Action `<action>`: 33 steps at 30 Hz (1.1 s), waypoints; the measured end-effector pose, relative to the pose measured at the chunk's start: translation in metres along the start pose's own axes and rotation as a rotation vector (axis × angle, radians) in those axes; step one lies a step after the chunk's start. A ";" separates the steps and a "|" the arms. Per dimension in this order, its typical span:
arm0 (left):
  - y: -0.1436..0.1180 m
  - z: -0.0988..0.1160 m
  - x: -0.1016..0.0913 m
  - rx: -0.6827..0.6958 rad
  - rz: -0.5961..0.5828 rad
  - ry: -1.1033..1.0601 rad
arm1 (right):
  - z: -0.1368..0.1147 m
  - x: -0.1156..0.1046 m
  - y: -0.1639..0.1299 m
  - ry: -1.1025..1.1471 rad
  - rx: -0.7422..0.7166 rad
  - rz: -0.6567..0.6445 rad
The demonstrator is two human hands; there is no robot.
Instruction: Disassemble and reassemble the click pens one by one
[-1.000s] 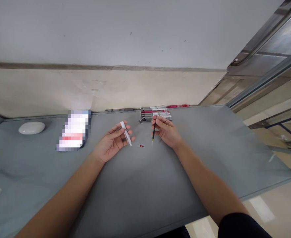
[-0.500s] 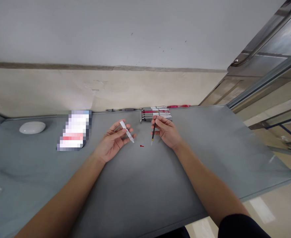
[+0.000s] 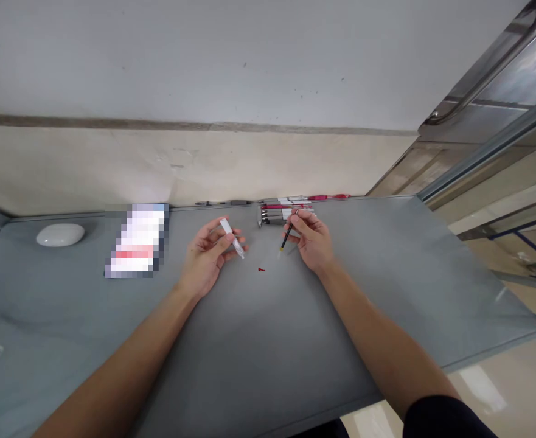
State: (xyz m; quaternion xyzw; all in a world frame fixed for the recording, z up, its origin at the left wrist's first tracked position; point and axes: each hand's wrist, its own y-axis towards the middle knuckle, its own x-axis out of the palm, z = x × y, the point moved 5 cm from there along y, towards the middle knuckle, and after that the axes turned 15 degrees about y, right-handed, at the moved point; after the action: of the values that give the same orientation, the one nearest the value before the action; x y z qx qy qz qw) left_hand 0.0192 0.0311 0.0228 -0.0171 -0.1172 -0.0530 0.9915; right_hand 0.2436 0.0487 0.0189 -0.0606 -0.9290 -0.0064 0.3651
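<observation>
Clock's being read from the red bit [image 3: 261,269], which is lying loose on the gray table [image 3: 258,340] btwn the hands. At approx. 10 o'clock the L hand [image 3: 206,258] is pinching a white tube [image 3: 226,225] btwn thumb & fingers, w/ the narrow end pointing to abt 5. At approx. 1-2 the R hand [image 3: 316,243] is gripping a thin black refill [image 3: 286,236] by its top, the yellow-banded end slanting down to abt 7. Hands are staying apart, not touching. Progress-wise: tube & refill are sitting separate, w/ the red bit off both, so this pen is prob. only part-way; joining isn't showing yet. At 1 o'clock a row of pens [image 3: 274,213] is lying side by side, seemingly whole, partly hidden by the R hand; a dark pen [image 3: 224,202] at 11 & a red pen [image 3: 329,196] at 1 are lying along the back edge, close to the wall [image 3: 268,161]. That wall's limiting reach at 12. Tabletop's stretching widely toward 3 & 6, so room's looking good there; near edge is running off at 5-6. At 9 a blurred-out phone [image 3: 135,243] is lying well off the L hand.
</observation>
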 end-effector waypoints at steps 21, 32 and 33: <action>0.007 0.008 0.015 -0.072 0.054 0.154 | 0.014 0.008 -0.002 -0.043 -0.048 0.071; 0.015 0.000 0.009 -0.026 0.069 0.143 | 0.014 0.008 -0.003 -0.041 -0.042 0.065; 0.015 0.000 0.009 -0.026 0.068 0.145 | 0.014 0.008 -0.003 -0.043 -0.041 0.066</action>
State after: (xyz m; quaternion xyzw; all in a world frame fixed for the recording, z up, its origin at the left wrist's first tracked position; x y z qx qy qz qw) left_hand 0.0300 0.0451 0.0249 -0.0299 -0.0438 -0.0222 0.9983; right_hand 0.2281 0.0474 0.0146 -0.0986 -0.9338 -0.0122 0.3438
